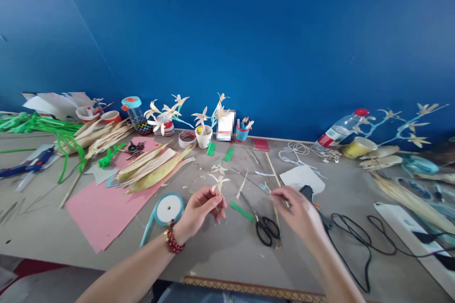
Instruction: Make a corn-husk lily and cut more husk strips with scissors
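One pale flower (219,182) pinched in left hand (203,205), holding step presumably; right hand (297,209) half-curled, contents unclear; next move likely needs flower steady.

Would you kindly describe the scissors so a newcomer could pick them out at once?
On the grey table below the blue wall, look between the left hand, which holds a pale flower, and the right hand. The scissors lie there beside a green strip. Unlike the strip, they have two black loop handles.
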Available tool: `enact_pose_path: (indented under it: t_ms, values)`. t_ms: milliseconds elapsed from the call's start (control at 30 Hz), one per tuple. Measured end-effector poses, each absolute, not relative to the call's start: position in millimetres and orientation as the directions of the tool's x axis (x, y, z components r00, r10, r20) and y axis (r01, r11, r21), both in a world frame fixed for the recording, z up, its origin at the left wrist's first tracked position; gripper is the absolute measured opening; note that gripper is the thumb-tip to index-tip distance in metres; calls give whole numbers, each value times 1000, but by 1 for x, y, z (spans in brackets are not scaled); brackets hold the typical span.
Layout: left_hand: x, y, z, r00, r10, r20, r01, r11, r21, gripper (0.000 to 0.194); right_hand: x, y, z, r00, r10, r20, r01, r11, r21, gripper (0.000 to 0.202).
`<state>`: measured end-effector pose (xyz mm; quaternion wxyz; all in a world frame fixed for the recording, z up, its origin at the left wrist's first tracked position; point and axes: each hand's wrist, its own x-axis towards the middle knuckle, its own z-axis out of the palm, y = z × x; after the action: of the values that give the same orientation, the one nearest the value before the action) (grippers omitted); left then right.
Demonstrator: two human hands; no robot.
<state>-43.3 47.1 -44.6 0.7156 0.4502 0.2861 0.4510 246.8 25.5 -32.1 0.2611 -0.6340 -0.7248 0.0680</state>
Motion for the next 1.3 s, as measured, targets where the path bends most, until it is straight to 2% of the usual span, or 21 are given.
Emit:
enact_pose_path:
  t_ms: [67, 167, 267, 333, 567, 733, 800, 833, 933, 1000, 1133, 1233, 1300]
  values:
    - [-43, 47, -45, 449, 893, -18, -371, 205, 906, 19, 287, 17, -38, 87, 917, 390, 962, 25, -272, 28]
    - [-42, 45, -47, 456, 889, -27, -356, 210, 911, 17, 337, -3, -52, 173, 916, 362, 984, -142, -112, 37]
    - [-41, 44, -48, 484, 874, -48, -337, 236, 911, 16, 360, -17, -67, 187, 947, 261, 980, -160, -122, 39]
    - [-40, 43, -48, 501, 864, -56, -322, 246, 914, 15, 362, -19, -74, 178, 954, 243, 979, -146, -143, 38]
    - [-39, 44, -44, 473, 878, -77, -338, 262, 904, 19, 363, -7, -80, 72, 949, 306, 996, -52, -75, 36]
    - [-39, 47, -42, 471, 879, -76, -376, 278, 884, 23, 372, -2, -80, 111, 913, 392, 993, -87, -77, 39]
    - [-39, 48, -42, 458, 886, -71, -371, 263, 891, 24, 373, 0, -76, 124, 905, 407, 987, -69, -147, 38]
    - [-40, 48, -42, 450, 891, -67, -365, 252, 896, 25, 373, 1, -73, 146, 904, 402, 973, -58, -223, 37]
    - [-41, 48, -44, 440, 897, -44, -347, 216, 913, 24, 372, 5, -66, 309, 909, 279, 783, -77, -617, 37]
    - [-41, 48, -46, 453, 891, -28, -332, 197, 922, 23, 371, 5, -62, 397, 903, 164, 600, -120, -791, 40]
    - [-42, 49, -48, 472, 882, -9, -308, 175, 935, 21, 363, 0, -53, 409, 913, -3, 401, -183, -898, 43]
    - [-42, 49, -48, 462, 887, -19, -306, 179, 935, 22, 356, -3, -46, 342, 915, -212, 109, -263, -959, 40]
    - [-41, 49, -47, 453, 891, -29, -302, 185, 935, 22, 356, -3, -44, 311, 912, -267, -57, -263, -963, 40]
